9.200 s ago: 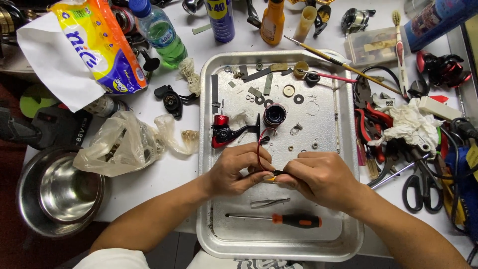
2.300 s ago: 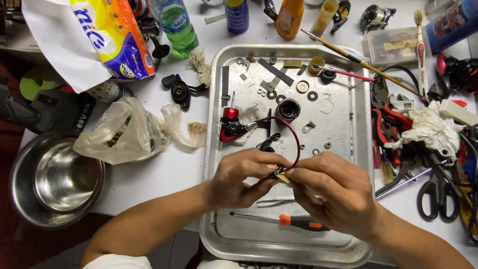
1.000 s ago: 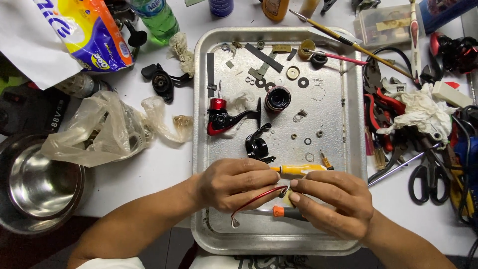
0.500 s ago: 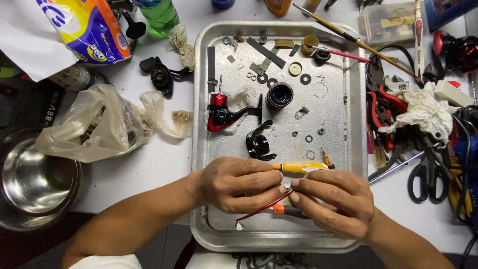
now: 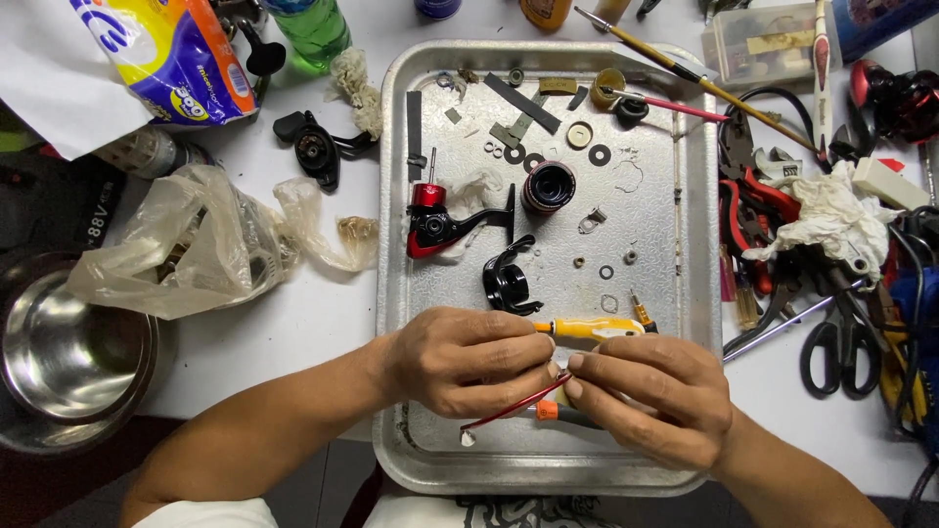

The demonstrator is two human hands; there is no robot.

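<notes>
My left hand [image 5: 468, 360] and my right hand [image 5: 653, 396] meet fingertip to fingertip over the near part of a silver metal tray [image 5: 391, 196]. A thin red wire bail [image 5: 509, 411] slants down-left from the pinch, its upper end in my right fingertips and against my left thumb. My left fingers close on the handle end of a small yellow-handled screwdriver [image 5: 592, 330], which points right. An orange-and-black screwdriver [image 5: 546, 414] lies under my hands. Farther up the tray are a red and black reel body [image 5: 435, 220], a dark spool [image 5: 548, 186], a black curved part [image 5: 509, 284] and several washers.
Left of the tray lie a crumpled plastic bag [image 5: 186, 244], a steel bowl [image 5: 59, 342], a black reel handle [image 5: 313, 152] and a colourful packet [image 5: 166, 54]. On the right are red pliers [image 5: 753, 205], a white rag [image 5: 831, 215], scissors [image 5: 841, 342] and cables.
My hands have come down to the tray's near end. The red bail, earlier arched upward, now slants down-left. The yellow screwdriver now shows lying across my fingertips.
</notes>
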